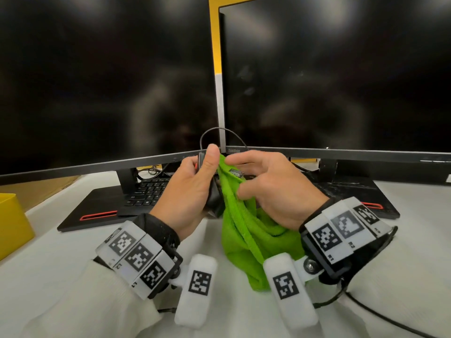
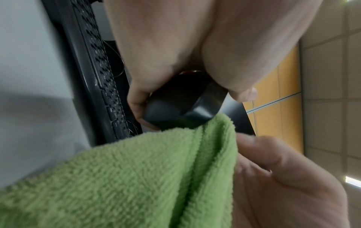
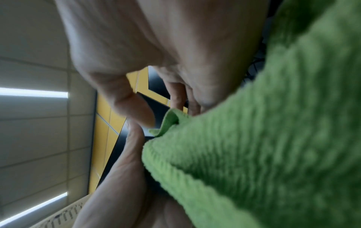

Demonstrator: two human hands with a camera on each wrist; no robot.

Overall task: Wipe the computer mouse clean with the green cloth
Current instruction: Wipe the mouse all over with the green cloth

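Observation:
My left hand [image 1: 195, 181] grips a black computer mouse [image 1: 213, 198] held up above the desk, thumb along its top; its cable [image 1: 219, 131] loops up behind. In the left wrist view the mouse [image 2: 181, 106] sits between the curled fingers and thumb. My right hand [image 1: 263, 184] holds the green cloth [image 1: 246, 230] bunched in its fingers, with the cloth's top edge against the mouse's right side. The rest of the cloth hangs down to the desk. The right wrist view shows the cloth [image 3: 254, 138] filling the frame beside my right hand's fingers [image 3: 136, 106].
Two dark monitors [image 1: 105, 81] [image 1: 341, 76] stand close behind the hands on black bases. A black keyboard [image 1: 146, 191] lies under the left monitor. A yellow box [image 1: 12, 223] stands at the left desk edge. A black wire [image 1: 380, 315] trails at lower right.

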